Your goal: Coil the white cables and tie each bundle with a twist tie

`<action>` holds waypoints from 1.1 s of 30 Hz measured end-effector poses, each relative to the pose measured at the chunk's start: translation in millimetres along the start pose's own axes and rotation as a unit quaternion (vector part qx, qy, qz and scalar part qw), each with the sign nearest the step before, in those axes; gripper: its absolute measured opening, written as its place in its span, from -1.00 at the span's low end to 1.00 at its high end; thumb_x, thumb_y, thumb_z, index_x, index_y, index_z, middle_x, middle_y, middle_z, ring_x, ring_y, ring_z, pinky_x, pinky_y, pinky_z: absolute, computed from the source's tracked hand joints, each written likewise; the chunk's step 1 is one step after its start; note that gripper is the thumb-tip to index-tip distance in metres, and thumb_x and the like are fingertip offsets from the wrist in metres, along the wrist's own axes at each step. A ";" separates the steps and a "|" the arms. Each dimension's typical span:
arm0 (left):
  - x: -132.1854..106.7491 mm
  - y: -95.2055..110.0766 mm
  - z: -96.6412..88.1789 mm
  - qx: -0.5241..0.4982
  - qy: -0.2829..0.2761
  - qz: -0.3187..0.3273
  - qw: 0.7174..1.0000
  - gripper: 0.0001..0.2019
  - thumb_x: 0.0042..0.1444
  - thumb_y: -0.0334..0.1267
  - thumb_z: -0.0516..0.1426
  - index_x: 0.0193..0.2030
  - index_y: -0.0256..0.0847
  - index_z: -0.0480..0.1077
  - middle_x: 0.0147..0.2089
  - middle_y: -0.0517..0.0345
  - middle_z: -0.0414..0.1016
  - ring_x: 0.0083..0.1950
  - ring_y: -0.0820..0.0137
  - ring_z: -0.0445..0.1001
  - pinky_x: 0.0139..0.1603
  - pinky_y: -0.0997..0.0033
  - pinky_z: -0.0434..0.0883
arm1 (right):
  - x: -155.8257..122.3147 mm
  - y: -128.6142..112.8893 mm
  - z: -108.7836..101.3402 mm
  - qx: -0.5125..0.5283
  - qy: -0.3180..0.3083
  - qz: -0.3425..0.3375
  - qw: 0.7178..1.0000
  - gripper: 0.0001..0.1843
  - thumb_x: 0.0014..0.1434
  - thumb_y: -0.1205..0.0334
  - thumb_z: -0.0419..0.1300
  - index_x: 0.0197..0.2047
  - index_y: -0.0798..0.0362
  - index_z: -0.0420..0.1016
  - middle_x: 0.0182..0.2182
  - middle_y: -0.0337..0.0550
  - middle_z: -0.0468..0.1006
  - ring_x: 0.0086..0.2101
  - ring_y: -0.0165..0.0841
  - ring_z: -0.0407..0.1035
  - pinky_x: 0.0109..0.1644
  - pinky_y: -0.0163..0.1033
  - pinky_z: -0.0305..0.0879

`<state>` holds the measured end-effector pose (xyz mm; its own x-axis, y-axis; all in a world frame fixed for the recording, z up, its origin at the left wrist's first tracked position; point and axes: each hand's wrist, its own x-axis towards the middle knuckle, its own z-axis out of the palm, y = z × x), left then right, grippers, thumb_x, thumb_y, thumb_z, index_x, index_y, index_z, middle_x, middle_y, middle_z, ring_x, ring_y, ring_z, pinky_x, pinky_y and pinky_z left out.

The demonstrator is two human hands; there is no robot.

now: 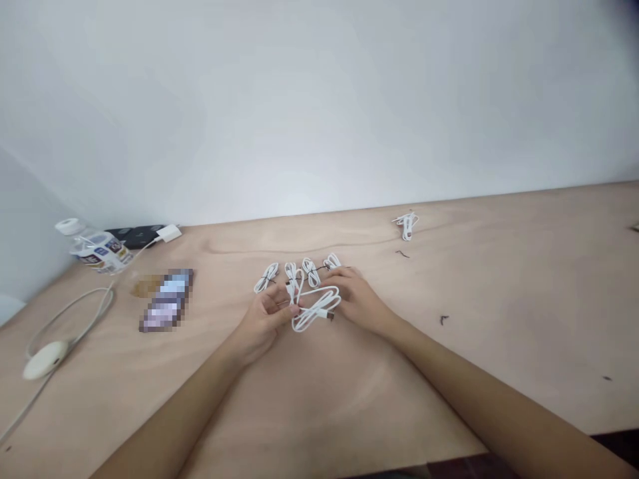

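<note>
A loosely looped white USB cable (315, 310) spans both of my hands above the table. My left hand (264, 318) pinches one end of it between thumb and fingers. On the other side, my right hand (355, 296) has its bent fingers round the loops' right edge; its thumb is mostly hidden. A USB plug (326, 315) sticks out below the loops. Just beyond my hands lie several coiled white cables bound with dark ties, among them a left one (266, 278), a middle one (310, 272) and a right one (332, 261), partly behind my right hand.
Another white cable bundle (407, 227) lies at the back right, near a dark twist tie (402, 254) and another tie (444, 320). On the left are a blurred phone (167, 299), a plastic bottle (94, 247), a white charger (168, 233) and a cord with a round switch (46, 360).
</note>
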<state>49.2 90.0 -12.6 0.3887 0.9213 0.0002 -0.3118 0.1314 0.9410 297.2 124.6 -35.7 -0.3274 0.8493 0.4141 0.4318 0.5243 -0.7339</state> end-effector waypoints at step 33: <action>2.4 -13.6 -2.5 0.173 0.009 0.006 0.985 -0.63 -0.04 -0.21 0.52 -0.15 -0.17 0.52 -0.17 0.05 0.72 -0.15 0.18 0.70 -0.09 0.22 0.59 | -5.1 -28.5 10.4 0.150 -0.110 0.055 0.981 -0.49 0.52 -0.13 0.00 -0.35 0.02 0.44 -0.45 -0.26 0.37 -0.38 -0.34 0.25 -0.28 -0.23 0.17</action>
<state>52.2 91.3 -26.2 0.3696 0.9291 0.0088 -0.0014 -0.0089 1.0000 277.9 104.7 -22.5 -0.4803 0.8484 0.2225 0.2179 0.3611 -0.9067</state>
